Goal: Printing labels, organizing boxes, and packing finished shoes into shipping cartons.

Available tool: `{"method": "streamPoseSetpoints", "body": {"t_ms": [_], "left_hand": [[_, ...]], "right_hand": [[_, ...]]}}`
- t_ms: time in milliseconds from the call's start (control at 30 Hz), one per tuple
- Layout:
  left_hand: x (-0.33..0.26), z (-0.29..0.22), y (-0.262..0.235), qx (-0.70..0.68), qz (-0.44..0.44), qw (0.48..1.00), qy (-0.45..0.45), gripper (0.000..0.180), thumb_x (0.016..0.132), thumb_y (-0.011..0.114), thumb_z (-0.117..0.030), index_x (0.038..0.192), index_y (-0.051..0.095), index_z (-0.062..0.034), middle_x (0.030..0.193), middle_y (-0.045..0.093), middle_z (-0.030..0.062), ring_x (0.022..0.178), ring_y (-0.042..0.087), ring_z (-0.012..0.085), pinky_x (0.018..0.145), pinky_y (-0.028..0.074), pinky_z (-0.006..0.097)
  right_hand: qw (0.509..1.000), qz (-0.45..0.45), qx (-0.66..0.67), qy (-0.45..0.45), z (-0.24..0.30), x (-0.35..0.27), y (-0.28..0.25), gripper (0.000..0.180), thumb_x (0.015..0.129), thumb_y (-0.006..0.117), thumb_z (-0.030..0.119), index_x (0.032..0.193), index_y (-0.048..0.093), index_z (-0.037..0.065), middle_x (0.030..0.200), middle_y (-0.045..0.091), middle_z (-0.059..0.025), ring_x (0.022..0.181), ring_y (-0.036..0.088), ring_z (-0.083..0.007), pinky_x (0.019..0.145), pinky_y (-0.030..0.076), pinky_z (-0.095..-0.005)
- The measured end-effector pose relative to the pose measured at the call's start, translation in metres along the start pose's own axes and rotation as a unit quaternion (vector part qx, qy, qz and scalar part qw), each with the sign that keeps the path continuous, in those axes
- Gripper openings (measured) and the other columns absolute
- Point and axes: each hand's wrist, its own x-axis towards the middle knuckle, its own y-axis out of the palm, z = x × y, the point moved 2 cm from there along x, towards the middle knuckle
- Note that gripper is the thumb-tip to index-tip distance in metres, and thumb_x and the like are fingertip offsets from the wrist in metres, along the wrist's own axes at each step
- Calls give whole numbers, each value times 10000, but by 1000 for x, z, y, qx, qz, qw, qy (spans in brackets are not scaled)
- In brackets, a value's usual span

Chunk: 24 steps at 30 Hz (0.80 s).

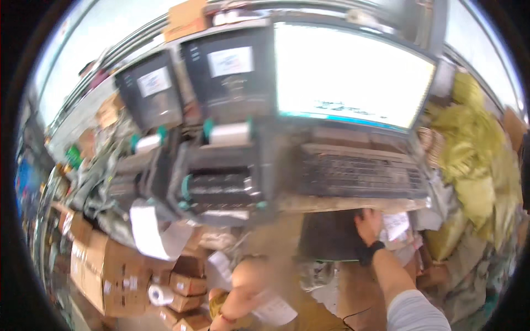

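Note:
My right hand (369,226) rests at the right side of a black mouse pad (328,236), below the keyboard, with a dark band on its wrist. Its fingers are curved over something that I cannot make out. Low in the middle, my left hand (248,300) is blurred, and a white sheet of paper (279,310) with print juts out from it. My bent knee (248,271) shows just above this hand. A dusty black keyboard (361,172) lies under a lit monitor (353,74).
Two label printers with raised lids (226,71) stand at the left, rolls exposed. A white label strip (152,234) hangs from the left one. Below are cardboard boxes (107,270) and a white roll (160,295). Yellow-green sacks (469,160) crowd the right, near printed papers (396,224).

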Motion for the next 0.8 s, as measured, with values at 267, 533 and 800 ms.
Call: {"method": "streamPoseSetpoints", "body": {"t_ms": [267,533,800], "left_hand": [[-1,-9,4,-119,3,993,18,185,797,617,-87,957,602,7,779,633,38,666,580,94,561,459,220],[-1,-11,5,-150,8,989,-9,219,799,611,-84,992,588,16,802,634,42,675,580,97,576,458,218],[-4,-15,5,-159,2,987,-9,221,793,607,-51,1001,582,20,825,638,59,706,591,110,613,477,233]], "right_hand": [[998,-10,59,-11,-7,2,1,354,724,595,216,1066,548,140,1023,532,-173,998,446,-365,880,326,-463],[996,-19,84,-19,-3,5,-2,326,711,610,217,1007,557,91,967,526,-195,966,445,-367,861,328,-471],[998,0,66,15,-4,2,-1,357,732,594,278,1035,550,94,1015,544,-177,987,453,-372,873,336,-456]]}}
